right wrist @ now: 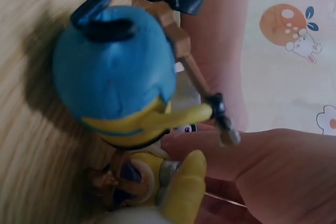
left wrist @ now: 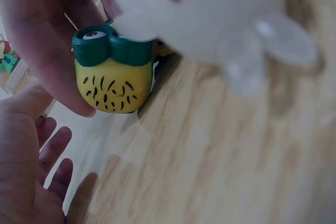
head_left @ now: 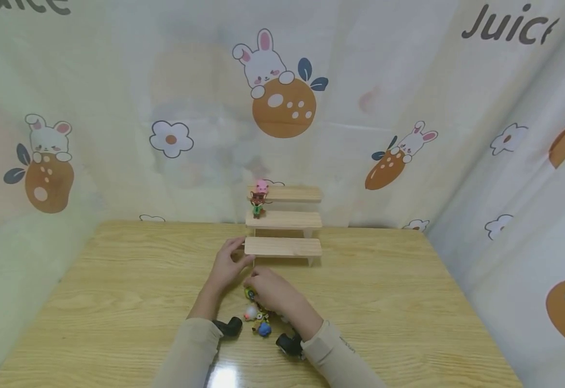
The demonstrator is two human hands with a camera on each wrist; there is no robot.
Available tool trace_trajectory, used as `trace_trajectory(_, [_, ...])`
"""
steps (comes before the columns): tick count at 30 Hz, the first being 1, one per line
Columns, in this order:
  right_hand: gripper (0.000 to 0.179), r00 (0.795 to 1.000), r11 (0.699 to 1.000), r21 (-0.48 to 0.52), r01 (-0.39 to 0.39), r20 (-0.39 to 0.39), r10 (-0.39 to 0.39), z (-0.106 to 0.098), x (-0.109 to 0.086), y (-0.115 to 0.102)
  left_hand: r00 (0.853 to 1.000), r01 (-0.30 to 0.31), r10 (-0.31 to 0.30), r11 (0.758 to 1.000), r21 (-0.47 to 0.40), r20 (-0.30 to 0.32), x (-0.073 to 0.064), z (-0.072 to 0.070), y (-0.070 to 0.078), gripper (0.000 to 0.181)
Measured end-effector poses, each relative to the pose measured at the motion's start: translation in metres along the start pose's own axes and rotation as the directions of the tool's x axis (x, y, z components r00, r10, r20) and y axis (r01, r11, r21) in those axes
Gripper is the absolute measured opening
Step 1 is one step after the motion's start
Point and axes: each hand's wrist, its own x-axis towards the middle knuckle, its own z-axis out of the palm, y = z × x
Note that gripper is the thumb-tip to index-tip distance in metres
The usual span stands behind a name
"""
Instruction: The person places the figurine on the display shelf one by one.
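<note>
My left hand (head_left: pixel 229 264) holds the left end of the lowest step of a three-tier wooden stand (head_left: pixel 283 247), thumb at the front corner and a finger at the back. In front of the stand, my right hand (head_left: pixel 270 288) pinches a yellow toy figure with green goggles (left wrist: pixel 107 77). Close by stand a white figure with ears (left wrist: pixel 205 14), a blue-capped figure (right wrist: pixel 113 61) and a yellow figure (right wrist: pixel 147 174). A pink pig figure (head_left: pixel 262 186) sits on the top step and a fox figure (head_left: pixel 257 205) on the middle one.
The stand is near the back of a wood-grain table (head_left: pixel 384 302). Behind it hangs a printed curtain (head_left: pixel 204 178) that also runs along the sides. Black wrist devices (head_left: pixel 289 344) sit beside both forearms, flanking the toy cluster.
</note>
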Motion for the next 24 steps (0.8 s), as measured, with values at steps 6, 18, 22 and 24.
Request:
trace_trajectory(6, [0.03,0.999,0.999,-0.021,-0.041,0.008,0.041,0.0,0.0,-0.001,1.0,-0.018,0.018,1.0,-0.005,-0.002,0.0,0.002,0.001,0.068])
trace_trajectory(18, [0.022,0.998,0.994,-0.102,-0.044,0.029,0.047,-0.005,0.006,-0.011,1.0,0.009,-0.009,1.0,-0.005,-0.007,0.0,0.001,0.002,0.069])
trace_trajectory(22, [0.014,0.998,0.976,-0.215,-0.047,0.033,0.055,-0.003,0.008,-0.019,1.0,0.005,-0.005,1.0,0.007,-0.007,0.0,0.001,0.002,0.068])
trace_trajectory(24, [0.012,0.998,0.962,-0.269,-0.046,0.035,0.058,-0.002,0.007,-0.022,1.0,0.001,-0.001,1.0,0.017,-0.009,0.0,0.002,0.001,0.067])
